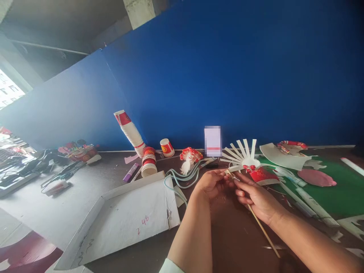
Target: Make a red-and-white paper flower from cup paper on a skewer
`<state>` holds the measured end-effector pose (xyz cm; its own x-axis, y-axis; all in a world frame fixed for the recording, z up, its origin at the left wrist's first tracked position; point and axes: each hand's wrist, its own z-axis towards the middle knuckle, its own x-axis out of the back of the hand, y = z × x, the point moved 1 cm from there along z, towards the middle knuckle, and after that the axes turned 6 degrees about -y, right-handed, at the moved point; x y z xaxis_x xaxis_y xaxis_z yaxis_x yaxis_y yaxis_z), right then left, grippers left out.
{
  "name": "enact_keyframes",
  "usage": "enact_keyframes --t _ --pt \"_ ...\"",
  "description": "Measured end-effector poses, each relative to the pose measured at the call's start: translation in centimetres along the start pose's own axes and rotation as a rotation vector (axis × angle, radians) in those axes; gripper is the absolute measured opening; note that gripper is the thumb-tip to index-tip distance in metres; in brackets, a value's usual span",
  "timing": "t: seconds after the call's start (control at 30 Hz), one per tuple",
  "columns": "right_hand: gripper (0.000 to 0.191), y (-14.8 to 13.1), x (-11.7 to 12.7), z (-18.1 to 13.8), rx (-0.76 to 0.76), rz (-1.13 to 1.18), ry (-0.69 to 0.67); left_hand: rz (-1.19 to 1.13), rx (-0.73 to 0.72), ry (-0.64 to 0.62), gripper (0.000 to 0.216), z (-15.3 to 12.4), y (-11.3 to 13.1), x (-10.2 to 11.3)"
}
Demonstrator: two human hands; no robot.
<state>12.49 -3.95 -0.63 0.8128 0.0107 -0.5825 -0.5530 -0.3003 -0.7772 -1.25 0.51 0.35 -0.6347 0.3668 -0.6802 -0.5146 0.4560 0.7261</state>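
Observation:
A thin wooden stick [260,223] slants from the fingertips down toward the table's front. My right hand [257,197] is closed around it, with the lower part sticking out below the palm. My left hand [212,184] is closed in a pinch at the stick's upper tip, on the end of a white paper strip; the fingers partly hide the contact. That strip belongs to a cut paper cup [250,162], whose white strips fan out just beyond both hands. A red cut paper piece [263,175] lies beside the cup's base.
A white cardboard tray [133,212] lies left, near pale cables [187,184]. Behind it are stacked paper cups [132,134], a single cup [167,148], a red-and-white paper flower [191,155] and a purple glue stick [131,172]. Markers [315,206] lie right, on a green mat [344,185].

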Motion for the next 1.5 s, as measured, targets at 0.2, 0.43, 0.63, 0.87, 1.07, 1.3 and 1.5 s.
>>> enact_keyframes --t 0.2,0.43,0.63,0.87,1.07,1.3,1.5 --pt "0.036 -0.2 -0.1 -0.2 0.004 -0.068 -0.067 0.037 -0.009 -0.033 0.014 0.0 -0.1 0.4" --pt "0.038 -0.4 -0.4 -0.5 0.034 -0.141 -0.083 0.072 -0.032 -0.118 0.018 -0.1 0.1 0.3" --pt "0.038 -0.7 -0.6 -0.7 0.051 -0.194 -0.098 0.094 -0.049 -0.117 0.022 -0.1 0.1 0.3" --pt "0.042 -0.5 -0.6 -0.7 0.051 -0.232 -0.059 0.098 -0.075 -0.12 0.028 0.0 -0.2 0.2" --pt "0.04 -0.5 -0.6 -0.9 0.057 -0.29 -0.032 0.11 -0.086 -0.111 0.031 0.0 -0.2 -0.1" --pt "0.043 -0.6 -0.9 -1.2 0.076 -0.342 -0.016 0.135 -0.097 -0.088 0.037 -0.1 -0.1 -0.3" --pt "0.046 -0.5 -1.2 -1.1 0.101 -0.389 0.015 0.159 -0.112 -0.052 0.036 -0.3 0.0 -0.6"
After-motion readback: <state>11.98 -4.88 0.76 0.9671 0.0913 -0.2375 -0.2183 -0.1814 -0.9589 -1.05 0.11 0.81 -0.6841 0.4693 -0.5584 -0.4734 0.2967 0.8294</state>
